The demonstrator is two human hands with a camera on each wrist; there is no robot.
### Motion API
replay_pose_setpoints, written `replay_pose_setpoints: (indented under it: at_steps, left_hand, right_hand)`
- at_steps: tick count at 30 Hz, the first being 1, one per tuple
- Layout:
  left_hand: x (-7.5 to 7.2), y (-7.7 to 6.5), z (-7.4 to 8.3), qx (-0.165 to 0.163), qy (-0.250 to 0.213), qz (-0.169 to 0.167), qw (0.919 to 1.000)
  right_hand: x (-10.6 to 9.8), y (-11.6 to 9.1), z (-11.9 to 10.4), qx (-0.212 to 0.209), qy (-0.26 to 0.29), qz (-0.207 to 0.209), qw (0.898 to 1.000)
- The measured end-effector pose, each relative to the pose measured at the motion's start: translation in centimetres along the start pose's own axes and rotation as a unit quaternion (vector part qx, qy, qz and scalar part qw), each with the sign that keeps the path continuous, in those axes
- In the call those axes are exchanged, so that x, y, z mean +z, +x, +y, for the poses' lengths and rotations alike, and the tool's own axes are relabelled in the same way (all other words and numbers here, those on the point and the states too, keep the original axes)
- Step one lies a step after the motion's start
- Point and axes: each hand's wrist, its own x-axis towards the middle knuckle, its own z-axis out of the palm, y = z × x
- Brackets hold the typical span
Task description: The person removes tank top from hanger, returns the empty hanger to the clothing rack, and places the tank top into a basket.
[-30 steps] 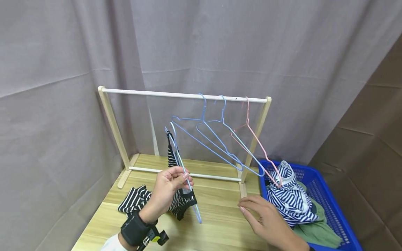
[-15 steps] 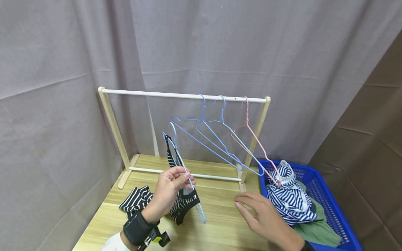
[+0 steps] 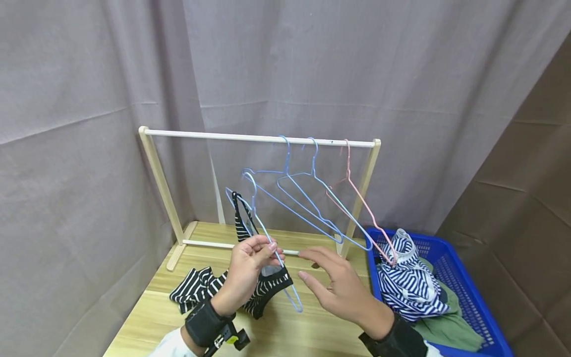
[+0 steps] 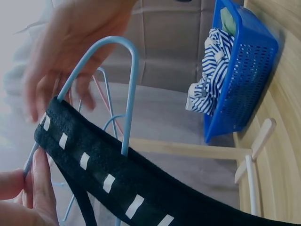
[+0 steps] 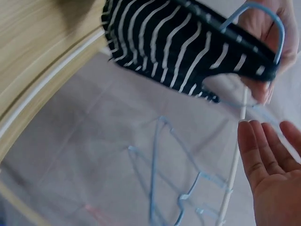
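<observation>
In the head view my left hand (image 3: 245, 272) pinches a light-blue wire hanger (image 3: 296, 297) near its middle, above the table. On the hanger hangs a black-and-white striped top (image 3: 267, 290), one strap looped near the far end and another around the near end. In the left wrist view the black strap (image 4: 108, 181) lies across the hanger's rounded end (image 4: 134, 84). The rest of the top trails onto the table, partly hidden behind my left wrist. My right hand (image 3: 343, 290), fingers spread and holding nothing, hovers just right of the hanger; the right wrist view shows its palm (image 5: 277, 188).
Behind stands a wooden rack with a white rail (image 3: 214, 136). Two blue hangers (image 3: 313, 163) and a pink hanger (image 3: 363, 198) hang on its right half. At right, a blue plastic basket (image 3: 473, 292) holds a blue-white striped garment (image 3: 408, 285) and green cloth (image 3: 450, 322).
My right hand has moved left and up toward the hanger, its fingers spreading. My left hand has shifted slightly right with the hanger and top, and the hanger's near end has swung right.
</observation>
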Motion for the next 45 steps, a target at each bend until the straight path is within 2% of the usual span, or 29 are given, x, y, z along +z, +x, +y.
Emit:
replay_pose_setpoints:
  at_steps: [4, 13, 20, 26, 29, 36, 45]
  left_hand:
    - [0.5, -0.1, -0.2, 0.008, -0.009, 0.012, 0.9999]
    - [1.2, -0.2, -0.8, 0.004, -0.019, 0.026, 0.9995]
    - [1.8, -0.2, -1.1, 0.008, -0.025, 0.049, 0.9985]
    - [2.1, -0.1, -1.1, 0.010, -0.020, 0.055, 0.9983]
    - [2.1, 0.0, -1.1, 0.009, -0.021, 0.054, 0.9983]
    - [2.0, 0.1, -1.0, 0.016, -0.024, 0.049, 0.9984]
    - [1.6, 0.2, -1.0, 0.011, -0.037, 0.062, 0.9973]
  right_hand:
    - [1.2, 1.1, -0.7, 0.025, 0.015, -0.012, 0.999]
    - [3.0, 1.9, -1.1, 0.025, 0.021, 0.012, 0.999]
    - [3.1, 1.8, -1.2, 0.032, 0.024, 0.033, 0.999]
    - [3.2, 1.6, -1.0, -0.002, 0.014, 0.047, 0.999]
    - [3.2, 1.5, -0.9, -0.012, 0.011, 0.047, 0.999]
    - [3.3, 1.5, -0.9, 0.000, 0.001, 0.045, 0.999]
    - [3.6, 1.5, -0.9, -0.005, -0.006, 0.035, 0.999]
